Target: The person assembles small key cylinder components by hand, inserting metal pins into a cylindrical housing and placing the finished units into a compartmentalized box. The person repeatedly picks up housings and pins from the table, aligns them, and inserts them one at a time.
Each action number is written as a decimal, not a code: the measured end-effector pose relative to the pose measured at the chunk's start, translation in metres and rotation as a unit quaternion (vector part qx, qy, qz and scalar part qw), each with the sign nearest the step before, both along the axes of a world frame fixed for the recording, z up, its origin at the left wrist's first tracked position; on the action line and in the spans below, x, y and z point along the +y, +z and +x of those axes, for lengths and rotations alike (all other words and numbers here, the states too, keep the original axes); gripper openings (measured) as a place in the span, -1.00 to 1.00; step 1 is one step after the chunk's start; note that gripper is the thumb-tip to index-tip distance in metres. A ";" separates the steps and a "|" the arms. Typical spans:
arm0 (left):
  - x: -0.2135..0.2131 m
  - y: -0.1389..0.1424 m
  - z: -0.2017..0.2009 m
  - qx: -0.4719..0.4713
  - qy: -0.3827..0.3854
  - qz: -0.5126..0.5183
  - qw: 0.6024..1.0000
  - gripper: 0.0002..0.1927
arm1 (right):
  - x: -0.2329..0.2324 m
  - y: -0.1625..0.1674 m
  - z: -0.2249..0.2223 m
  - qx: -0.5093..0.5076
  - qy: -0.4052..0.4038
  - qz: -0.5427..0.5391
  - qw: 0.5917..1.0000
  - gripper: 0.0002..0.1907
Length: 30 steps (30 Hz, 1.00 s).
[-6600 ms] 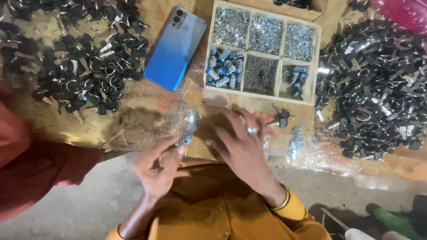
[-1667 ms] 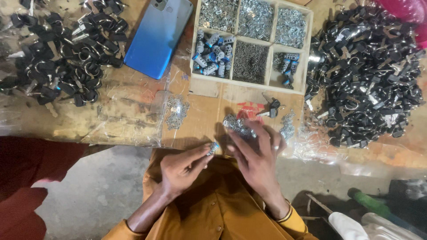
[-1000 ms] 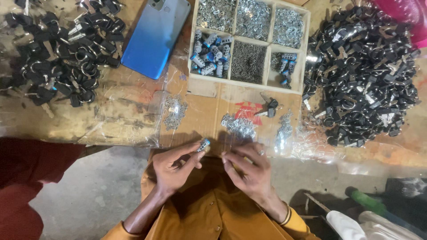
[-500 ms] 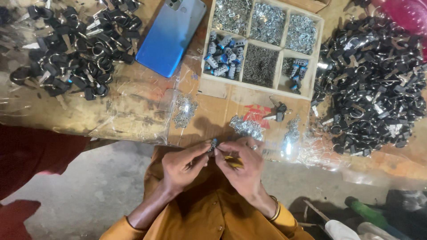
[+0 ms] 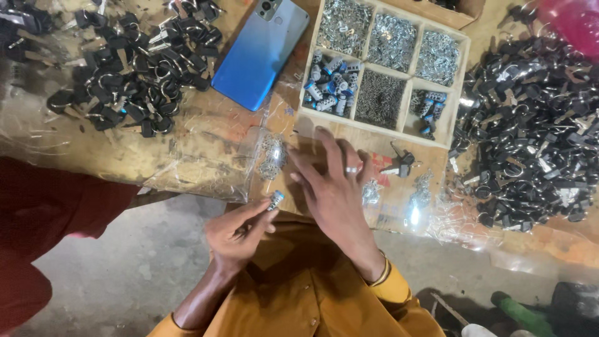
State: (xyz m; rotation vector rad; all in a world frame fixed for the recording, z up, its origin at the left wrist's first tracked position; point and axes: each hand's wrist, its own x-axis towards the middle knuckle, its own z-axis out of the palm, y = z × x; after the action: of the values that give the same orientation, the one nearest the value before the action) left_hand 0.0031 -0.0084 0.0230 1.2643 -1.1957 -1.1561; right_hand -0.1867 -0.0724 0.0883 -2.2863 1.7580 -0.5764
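My left hand (image 5: 236,232) pinches a small silver and blue cylinder part (image 5: 274,200) between thumb and fingertips, just below the table edge. My right hand (image 5: 332,184), with a ring on one finger, lies flat with fingers spread on the wooden table, reaching toward a small heap of silver metal bits (image 5: 272,156) in clear plastic. A second little heap of silver parts (image 5: 372,191) lies at its right side. Beyond the fingers stands a wooden compartment tray (image 5: 452,93) holding silver pieces, dark springs and blue-tipped cylinders.
A blue phone (image 5: 261,53) lies face down left of the tray. Piles of black parts with metal rings sit at far left (image 5: 134,68) and far right (image 5: 536,125). A person in dark red (image 5: 50,212) sits at my left. A key (image 5: 399,165) lies near the tray.
My hands were together at the cylinder part half a second ago. Now my right hand has let go and stretched forward onto the table, while my left hand keeps the part.
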 end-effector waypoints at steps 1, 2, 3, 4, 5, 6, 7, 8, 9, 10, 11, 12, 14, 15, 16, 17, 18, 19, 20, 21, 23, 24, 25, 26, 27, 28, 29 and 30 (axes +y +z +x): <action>-0.001 0.002 0.001 -0.003 0.001 0.000 1.000 -0.72 | -0.001 0.000 0.001 0.010 -0.001 0.003 1.000 -0.67; -0.003 0.004 0.001 -0.006 0.002 0.001 1.000 -0.72 | 0.000 0.000 0.000 0.020 -0.001 0.006 1.000 -0.70; -0.004 0.005 0.001 -0.009 0.004 0.001 1.000 -0.71 | 0.003 -0.001 -0.003 0.019 -0.008 -0.001 1.000 -0.72; -0.005 0.005 0.001 -0.005 0.003 0.004 1.000 -0.71 | 0.008 -0.003 -0.008 0.019 -0.015 -0.006 1.000 -0.74; -0.006 0.005 0.000 0.000 0.002 0.007 1.000 -0.72 | 0.013 -0.005 -0.014 0.018 -0.023 -0.012 0.999 -0.75; -0.006 0.004 -0.002 0.006 0.000 0.010 1.000 -0.72 | 0.019 -0.009 -0.021 0.010 0.010 -0.010 1.000 -0.66; -0.007 0.003 -0.004 0.020 -0.004 0.015 1.000 -0.72 | 0.025 -0.014 -0.029 0.001 0.042 -0.009 0.999 -0.57; -0.007 0.001 -0.006 0.035 -0.009 0.020 0.999 -0.72 | 0.032 -0.019 -0.037 -0.007 0.074 -0.007 0.997 -0.47; -0.007 -0.001 -0.009 0.050 -0.014 0.025 0.998 -0.72 | 0.039 -0.026 -0.045 -0.018 0.095 -0.030 0.995 -0.55; -0.007 -0.004 -0.012 0.049 -0.025 0.023 0.998 -0.73 | 0.045 -0.034 -0.052 -0.030 0.114 -0.052 0.992 -0.62; -0.007 -0.006 -0.015 0.048 -0.036 0.020 0.998 -0.73 | 0.051 -0.042 -0.058 -0.041 0.134 -0.075 0.987 -0.69; -0.006 -0.009 -0.018 0.048 -0.047 0.017 0.998 -0.73 | 0.060 -0.049 -0.065 -0.042 0.139 -0.084 0.986 -0.74; -0.005 -0.015 -0.027 0.055 -0.074 0.018 0.996 -0.73 | 0.073 -0.060 -0.075 -0.042 0.150 -0.104 0.982 -0.83; -0.005 -0.018 -0.032 0.058 -0.087 0.019 0.994 -0.72 | 0.075 -0.065 -0.078 -0.080 0.138 -0.099 0.982 -0.86; -0.005 -0.021 -0.037 0.054 -0.101 0.011 0.993 -0.72 | 0.077 -0.069 -0.080 -0.119 0.126 -0.094 0.980 -0.88; -0.005 -0.023 -0.041 0.050 -0.115 0.002 0.992 -0.73 | 0.079 -0.070 -0.081 -0.158 0.113 -0.089 0.977 -0.90; -0.005 -0.025 -0.045 0.045 -0.129 -0.006 0.991 -0.73 | 0.082 -0.068 -0.083 -0.186 0.069 -0.069 0.978 -0.90; -0.004 -0.025 -0.049 0.049 -0.135 -0.015 0.990 -0.73 | 0.084 -0.065 -0.084 -0.214 0.024 -0.048 0.975 -0.90; -0.004 -0.026 -0.054 0.052 -0.142 -0.024 0.988 -0.72 | 0.085 -0.060 -0.084 -0.241 -0.020 -0.027 0.970 -0.89; -0.004 -0.025 -0.058 0.056 -0.148 -0.034 0.987 -0.72 | 0.086 -0.055 -0.083 -0.259 -0.048 -0.013 0.964 -0.85; -0.003 -0.023 -0.063 0.035 -0.154 -0.021 0.987 -0.71 | 0.084 -0.047 -0.079 -0.296 -0.101 0.015 0.950 -0.77; -0.003 -0.022 -0.065 0.025 -0.157 -0.015 0.987 -0.70 | 0.083 -0.044 -0.077 -0.294 -0.088 0.003 0.952 -0.77; -0.004 -0.021 -0.066 0.016 -0.159 -0.018 0.987 -0.70 | 0.082 -0.042 -0.075 -0.292 -0.076 -0.010 0.953 -0.76; -0.004 -0.020 -0.067 0.008 -0.161 -0.022 0.987 -0.69 | 0.080 -0.040 -0.073 -0.290 -0.063 -0.023 0.955 -0.75; -0.004 -0.019 -0.067 -0.001 -0.162 -0.025 0.986 -0.69 | 0.080 -0.039 -0.071 -0.289 -0.059 -0.029 0.955 -0.76; -0.005 -0.018 -0.068 -0.012 -0.160 -0.037 0.986 -0.69 | 0.081 -0.038 -0.070 -0.287 -0.055 -0.035 0.956 -0.76; -0.005 -0.017 -0.068 -0.022 -0.158 -0.049 0.986 -0.68 | 0.081 -0.037 -0.069 -0.286 -0.051 -0.042 0.956 -0.76; -0.005 -0.016 -0.068 -0.033 -0.156 -0.060 0.985 -0.68 | 0.082 -0.036 -0.069 -0.307 -0.058 -0.031 0.950 -0.77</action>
State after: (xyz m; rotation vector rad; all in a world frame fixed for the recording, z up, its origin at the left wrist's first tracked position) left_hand -0.0649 -0.0137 0.0067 1.0548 -1.5300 -1.2522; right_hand -0.2552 0.0091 0.0520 -1.7582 1.5665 -1.2205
